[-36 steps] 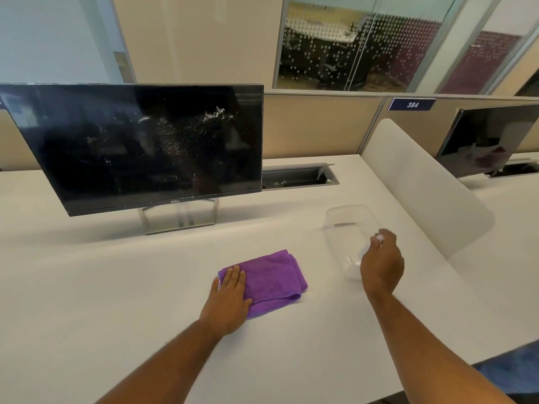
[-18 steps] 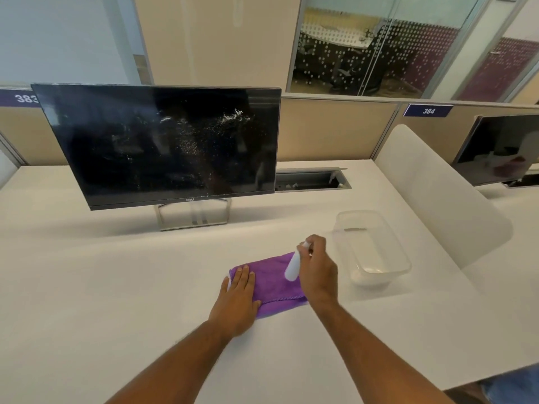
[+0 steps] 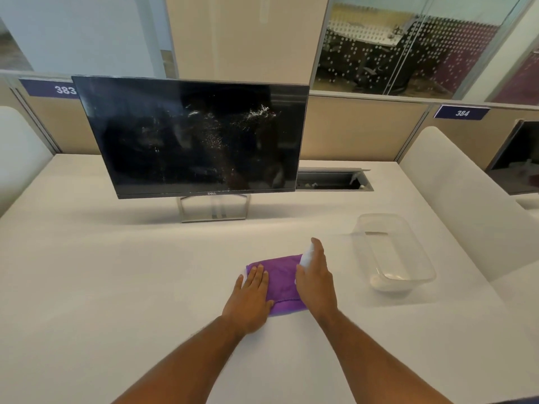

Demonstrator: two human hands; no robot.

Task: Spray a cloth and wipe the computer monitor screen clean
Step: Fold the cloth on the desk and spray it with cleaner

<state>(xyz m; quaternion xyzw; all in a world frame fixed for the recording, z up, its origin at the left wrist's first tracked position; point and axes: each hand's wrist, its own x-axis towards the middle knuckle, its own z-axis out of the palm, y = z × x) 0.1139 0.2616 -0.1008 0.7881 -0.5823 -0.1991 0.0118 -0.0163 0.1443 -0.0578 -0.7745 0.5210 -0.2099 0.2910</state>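
Observation:
A folded purple cloth (image 3: pixel 281 277) lies on the white desk (image 3: pixel 116 287) in front of me. My left hand (image 3: pixel 252 298) presses flat on the cloth's left part, fingers spread. My right hand (image 3: pixel 316 279) holds a small white spray bottle (image 3: pixel 306 258) over the cloth's right edge, nozzle end up. The black monitor (image 3: pixel 192 138) stands behind on a silver stand (image 3: pixel 214 208), its dark screen speckled with white smudges and droplets.
A clear plastic tub (image 3: pixel 393 252) sits on the desk to the right of my hands. A cable hatch (image 3: pixel 334 179) lies open behind the monitor's right edge. White dividers (image 3: pixel 455 199) flank the desk; a second monitor (image 3: pixel 516 158) stands at far right.
My right hand has lifted the spray bottle out of the tub and carried it left over the cloth. My left hand has stayed flat on the cloth.

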